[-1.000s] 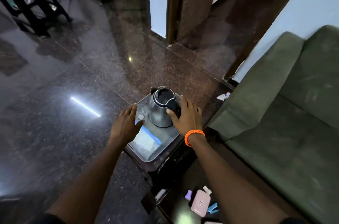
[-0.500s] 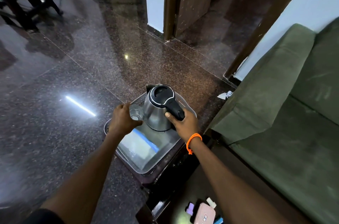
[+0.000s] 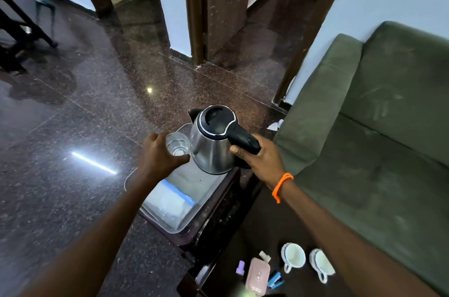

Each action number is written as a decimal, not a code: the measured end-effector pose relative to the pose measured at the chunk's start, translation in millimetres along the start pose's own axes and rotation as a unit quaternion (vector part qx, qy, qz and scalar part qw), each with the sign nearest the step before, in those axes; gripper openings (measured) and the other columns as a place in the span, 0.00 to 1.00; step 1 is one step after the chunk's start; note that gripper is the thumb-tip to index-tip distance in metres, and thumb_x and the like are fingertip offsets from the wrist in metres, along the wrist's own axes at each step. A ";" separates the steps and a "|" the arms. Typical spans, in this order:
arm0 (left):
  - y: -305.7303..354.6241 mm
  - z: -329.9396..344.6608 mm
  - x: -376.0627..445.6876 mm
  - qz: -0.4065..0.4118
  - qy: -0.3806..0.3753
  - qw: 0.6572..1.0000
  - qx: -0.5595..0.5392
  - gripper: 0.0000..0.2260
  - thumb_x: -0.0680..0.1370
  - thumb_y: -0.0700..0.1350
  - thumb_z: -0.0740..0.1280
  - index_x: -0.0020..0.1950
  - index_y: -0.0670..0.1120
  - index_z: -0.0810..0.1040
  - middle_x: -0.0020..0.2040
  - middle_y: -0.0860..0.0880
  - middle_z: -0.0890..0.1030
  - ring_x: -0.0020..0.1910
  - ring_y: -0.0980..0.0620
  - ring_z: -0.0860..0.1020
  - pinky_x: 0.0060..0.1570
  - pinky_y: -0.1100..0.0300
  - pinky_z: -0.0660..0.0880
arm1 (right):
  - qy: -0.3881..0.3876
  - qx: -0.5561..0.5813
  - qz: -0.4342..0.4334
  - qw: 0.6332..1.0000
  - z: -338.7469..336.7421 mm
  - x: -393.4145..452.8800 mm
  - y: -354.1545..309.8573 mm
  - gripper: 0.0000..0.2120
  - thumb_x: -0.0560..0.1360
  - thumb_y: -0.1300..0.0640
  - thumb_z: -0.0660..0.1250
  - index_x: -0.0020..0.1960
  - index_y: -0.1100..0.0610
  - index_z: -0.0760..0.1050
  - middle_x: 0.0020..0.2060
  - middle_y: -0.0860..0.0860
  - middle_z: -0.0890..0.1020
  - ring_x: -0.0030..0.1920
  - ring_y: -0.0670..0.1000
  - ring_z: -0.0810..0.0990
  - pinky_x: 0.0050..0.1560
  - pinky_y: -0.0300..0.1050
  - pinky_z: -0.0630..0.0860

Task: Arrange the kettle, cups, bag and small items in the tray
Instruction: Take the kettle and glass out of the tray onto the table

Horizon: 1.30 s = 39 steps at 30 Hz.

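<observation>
I have the kettle [image 3: 211, 148] by its black handle in my right hand [image 3: 261, 160], its base over the far end of the tray [image 3: 175, 227], while my left hand [image 3: 158, 158] wraps a clear glass [image 3: 177, 144] just beside it; I judge I should keep both upright and set them down apart. The bag [image 3: 170, 199] lies flat in the tray. Whether the kettle's base touches the tray I cannot tell, and the small items near two cups [image 3: 292, 259] on the dark surface [image 3: 257, 228] are too blurred to name.

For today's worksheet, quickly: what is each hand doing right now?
Left hand: closed around the clear glass.
Right hand: closed on the kettle handle.
</observation>
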<state>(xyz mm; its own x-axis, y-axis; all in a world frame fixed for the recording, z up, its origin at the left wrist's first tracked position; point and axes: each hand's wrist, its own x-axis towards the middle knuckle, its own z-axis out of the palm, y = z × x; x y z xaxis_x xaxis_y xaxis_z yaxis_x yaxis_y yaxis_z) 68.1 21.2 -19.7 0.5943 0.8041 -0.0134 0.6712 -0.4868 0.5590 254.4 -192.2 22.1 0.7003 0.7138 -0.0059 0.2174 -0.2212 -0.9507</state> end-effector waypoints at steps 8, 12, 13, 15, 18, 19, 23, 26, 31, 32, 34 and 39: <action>109.9 28.5 -64.4 0.097 -0.063 0.993 -0.026 0.43 0.59 0.65 0.78 0.70 0.49 0.75 0.61 0.44 0.77 0.62 0.43 0.76 0.58 0.50 0.76 | 0.045 -0.084 -0.015 0.995 -141.6 -79.8 -28.1 0.11 0.68 0.49 0.78 0.37 0.42 0.75 0.30 0.34 0.78 0.32 0.34 0.74 0.34 0.26 0.67; 158.3 68.4 -114.0 0.128 -0.120 0.984 -0.018 0.37 0.58 0.66 0.75 0.65 0.54 0.76 0.58 0.48 0.76 0.59 0.47 0.76 0.56 0.50 0.79 | 0.056 -0.082 0.019 0.995 -209.3 -143.9 -7.4 0.11 0.67 0.46 0.78 0.39 0.46 0.77 0.31 0.38 0.77 0.33 0.36 0.74 0.36 0.28 0.70; 169.9 80.6 -127.0 0.140 -0.129 0.981 -0.020 0.37 0.59 0.64 0.76 0.66 0.53 0.77 0.57 0.47 0.76 0.58 0.46 0.77 0.56 0.49 0.79 | 0.060 -0.073 0.030 0.995 -225.3 -161.8 2.3 0.13 0.67 0.43 0.78 0.41 0.49 0.78 0.32 0.40 0.78 0.35 0.37 0.75 0.36 0.32 0.74; 191.5 108.6 -154.4 0.162 -0.146 0.976 -0.027 0.37 0.59 0.62 0.77 0.65 0.49 0.79 0.57 0.44 0.78 0.58 0.43 0.78 0.57 0.49 0.78 | 0.075 -0.060 0.065 0.993 -255.3 -200.8 25.3 0.17 0.65 0.41 0.78 0.44 0.51 0.80 0.34 0.45 0.80 0.38 0.42 0.77 0.38 0.46 0.78; 220.2 151.3 -194.0 0.177 -0.189 0.965 -0.030 0.36 0.59 0.61 0.77 0.64 0.50 0.78 0.57 0.45 0.77 0.59 0.43 0.77 0.58 0.49 0.77 | 0.097 -0.099 0.099 0.985 -292.1 -257.6 58.0 0.18 0.65 0.41 0.77 0.46 0.53 0.80 0.37 0.50 0.82 0.40 0.43 0.77 0.42 0.53 0.77; 229.2 166.7 -207.4 0.183 -0.203 0.962 -0.028 0.35 0.59 0.61 0.76 0.63 0.50 0.78 0.55 0.46 0.76 0.57 0.44 0.77 0.57 0.50 0.78 | 0.104 -0.103 0.116 0.982 -303.6 -277.0 68.2 0.20 0.65 0.42 0.77 0.47 0.56 0.80 0.38 0.54 0.83 0.40 0.44 0.77 0.43 0.56 0.77; 258.9 228.3 -259.3 0.212 -0.263 0.940 -0.046 0.36 0.57 0.60 0.78 0.63 0.50 0.78 0.54 0.48 0.74 0.56 0.45 0.76 0.56 0.52 0.78 | 0.120 -0.103 0.172 0.972 -345.0 -350.8 105.6 0.27 0.64 0.41 0.77 0.46 0.64 0.78 0.36 0.55 0.78 0.41 0.47 0.74 0.42 0.56 0.73; 276.8 272.6 -293.8 0.219 -0.298 0.927 -0.063 0.37 0.56 0.60 0.77 0.63 0.51 0.79 0.54 0.49 0.74 0.55 0.46 0.77 0.57 0.51 0.78 | 0.132 -0.118 0.199 0.964 -368.1 -396.0 128.8 0.24 0.63 0.40 0.77 0.47 0.58 0.81 0.38 0.57 0.82 0.42 0.45 0.75 0.43 0.56 0.75; 296.4 337.3 -343.9 0.242 -0.350 0.904 -0.031 0.41 0.57 0.61 0.77 0.70 0.53 0.73 0.57 0.50 0.72 0.60 0.45 0.76 0.56 0.51 0.78 | 0.134 -0.119 0.229 0.957 -403.4 -450.0 164.9 0.17 0.64 0.44 0.79 0.47 0.52 0.82 0.37 0.49 0.83 0.41 0.40 0.77 0.43 0.44 0.74; 298.2 348.0 -351.9 0.243 -0.359 0.901 -0.026 0.42 0.58 0.61 0.77 0.71 0.53 0.72 0.58 0.50 0.72 0.61 0.46 0.75 0.56 0.51 0.79 | 0.131 -0.127 0.236 0.955 -409.8 -458.0 171.4 0.17 0.65 0.44 0.79 0.44 0.54 0.80 0.33 0.49 0.79 0.38 0.41 0.74 0.40 0.44 0.71; 299.9 367.9 -363.6 0.250 -0.372 0.894 -0.010 0.44 0.58 0.61 0.78 0.73 0.53 0.72 0.60 0.49 0.72 0.63 0.46 0.74 0.57 0.51 0.78 | 0.122 -0.141 0.243 0.952 -420.0 -469.6 181.7 0.18 0.65 0.45 0.79 0.41 0.57 0.78 0.32 0.50 0.75 0.36 0.44 0.72 0.38 0.46 0.68; 298.6 402.2 -380.6 0.261 -0.388 0.884 0.017 0.46 0.58 0.62 0.78 0.75 0.51 0.70 0.62 0.47 0.73 0.65 0.44 0.73 0.63 0.50 0.77 | 0.097 -0.199 0.236 0.946 -429.6 -473.5 194.1 0.14 0.65 0.44 0.78 0.40 0.51 0.79 0.30 0.44 0.77 0.32 0.37 0.71 0.33 0.34 0.67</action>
<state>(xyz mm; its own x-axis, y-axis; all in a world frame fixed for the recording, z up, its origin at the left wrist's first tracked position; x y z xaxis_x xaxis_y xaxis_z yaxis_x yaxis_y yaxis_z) 220.5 -567.4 -181.2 0.9431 -0.0029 -0.3325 0.2207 -0.7426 0.6323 257.1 -858.6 -26.4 0.8862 0.3464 -0.3077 0.0611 -0.7456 -0.6635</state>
